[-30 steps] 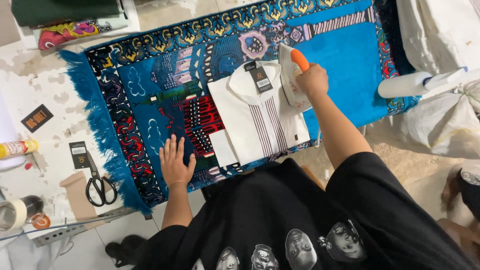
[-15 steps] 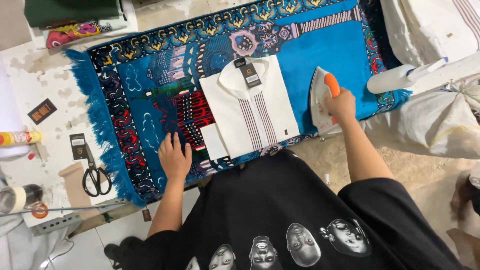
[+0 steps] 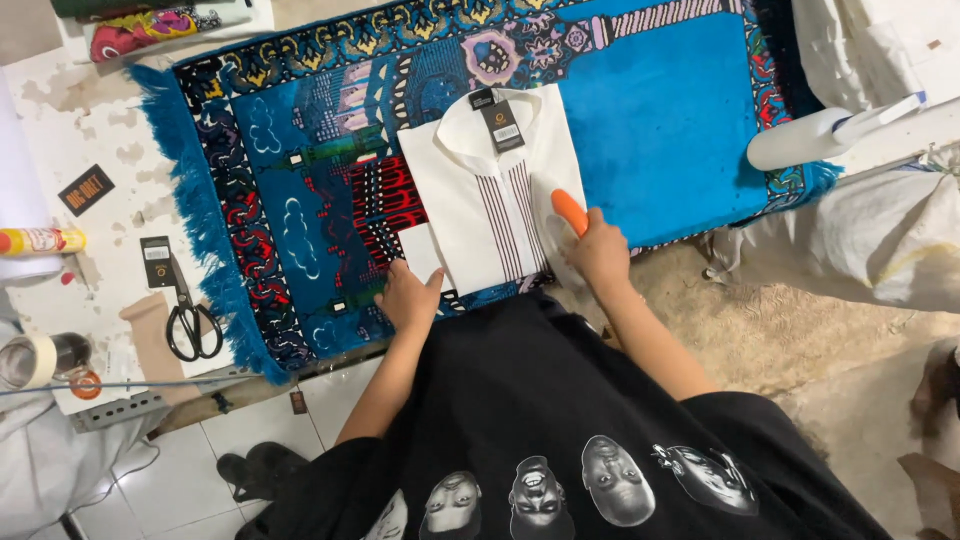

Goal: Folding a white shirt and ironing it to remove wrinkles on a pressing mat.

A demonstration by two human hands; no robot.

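Note:
A folded white shirt [image 3: 480,200] with dark pinstripes down its front and a black tag at the collar lies on a blue patterned rug [image 3: 660,120]. My right hand [image 3: 600,250] grips the orange handle of a white iron [image 3: 558,222], which rests on the shirt's lower right part. My left hand [image 3: 408,298] lies flat, fingers together, on the rug at the shirt's lower left corner, touching its edge.
Black scissors [image 3: 186,318] and a black tag lie on the white table left of the rug. A tape roll [image 3: 28,360] and a yellow tube [image 3: 38,240] sit at the left edge. A white spray bottle [image 3: 810,138] and white fabric bundles [image 3: 880,240] are at right.
My right hand has brought the iron from the bare rug at the right back onto the shirt's lower right. My left hand has shifted right to the shirt's lower left corner.

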